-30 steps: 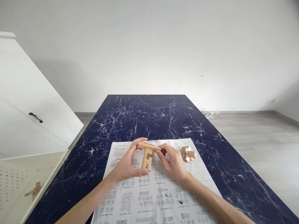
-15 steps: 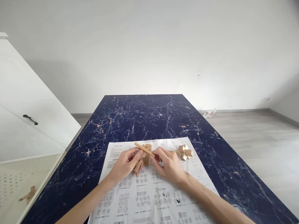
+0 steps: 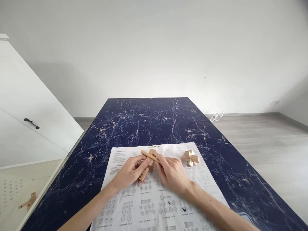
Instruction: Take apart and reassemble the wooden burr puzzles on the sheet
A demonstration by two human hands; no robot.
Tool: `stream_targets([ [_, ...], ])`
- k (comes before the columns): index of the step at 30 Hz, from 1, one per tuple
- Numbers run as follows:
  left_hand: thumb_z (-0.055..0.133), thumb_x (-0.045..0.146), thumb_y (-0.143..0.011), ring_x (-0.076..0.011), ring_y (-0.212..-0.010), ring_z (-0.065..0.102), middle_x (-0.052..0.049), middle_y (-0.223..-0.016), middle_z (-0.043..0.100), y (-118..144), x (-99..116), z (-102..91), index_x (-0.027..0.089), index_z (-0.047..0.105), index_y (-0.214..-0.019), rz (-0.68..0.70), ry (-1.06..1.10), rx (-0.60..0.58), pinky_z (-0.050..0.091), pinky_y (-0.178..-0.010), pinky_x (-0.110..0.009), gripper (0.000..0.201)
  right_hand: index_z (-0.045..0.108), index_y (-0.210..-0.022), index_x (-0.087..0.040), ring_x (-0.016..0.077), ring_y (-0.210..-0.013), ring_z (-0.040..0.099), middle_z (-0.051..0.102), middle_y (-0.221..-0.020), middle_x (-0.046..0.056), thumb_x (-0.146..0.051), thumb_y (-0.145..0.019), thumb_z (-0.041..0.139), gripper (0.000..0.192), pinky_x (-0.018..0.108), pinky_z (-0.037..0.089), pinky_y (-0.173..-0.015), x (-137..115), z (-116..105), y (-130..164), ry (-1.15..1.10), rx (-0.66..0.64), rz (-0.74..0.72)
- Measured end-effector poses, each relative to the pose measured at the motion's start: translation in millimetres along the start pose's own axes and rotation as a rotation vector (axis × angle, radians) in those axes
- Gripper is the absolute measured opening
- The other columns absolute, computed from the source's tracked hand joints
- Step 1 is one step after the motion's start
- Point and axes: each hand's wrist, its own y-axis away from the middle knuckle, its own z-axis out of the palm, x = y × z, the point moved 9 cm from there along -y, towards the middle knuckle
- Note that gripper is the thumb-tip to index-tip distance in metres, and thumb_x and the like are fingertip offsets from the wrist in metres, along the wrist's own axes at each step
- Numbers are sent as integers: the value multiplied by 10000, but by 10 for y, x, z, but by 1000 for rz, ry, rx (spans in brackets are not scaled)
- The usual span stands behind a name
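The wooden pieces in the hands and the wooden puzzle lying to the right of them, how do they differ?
The wooden pieces are long bars crossed loosely, held by both the left hand and the right hand; the puzzle is a compact knot of short blocks and lies untouched. The pieces are lifted in the fingers; the puzzle rests on the sheet. Both are pale, unpainted wood, over the same printed sheet.

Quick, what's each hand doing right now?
Left hand: closed on the wooden puzzle pieces.
Right hand: gripping the same wooden puzzle pieces.
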Motion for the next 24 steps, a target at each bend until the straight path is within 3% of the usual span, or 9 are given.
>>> stream_targets([
  [9,583,649,-1016,-110,-427,526,29,-582,623,-11,-20,-9,173,681,-964,-2,26,22,486,-461,-231,489,609,-1197,-208,179,-541,626,748,-754,31,-231,-1110,419,210,312,367,-546,39,-32,7,88,42,71],
  [15,585,625,-1025,-117,-424,539,28,-588,620,-9,-42,-14,173,693,-1012,4,-23,41,472,-444,-228,465,520,-1399,-169,198,-671,715,779,-876,49,-197,-1120,395,307,298,445,-612,33,41,-7,25,-13,33],
  [24,563,599,-1044,-125,-429,555,24,-571,621,18,3,-13,186,672,-954,30,-31,96,485,-472,-238,437,413,-1538,-154,206,-598,684,778,-837,54,-131,-1081,384,459,311,423,-549,-45,57,2,126,21,5],
])
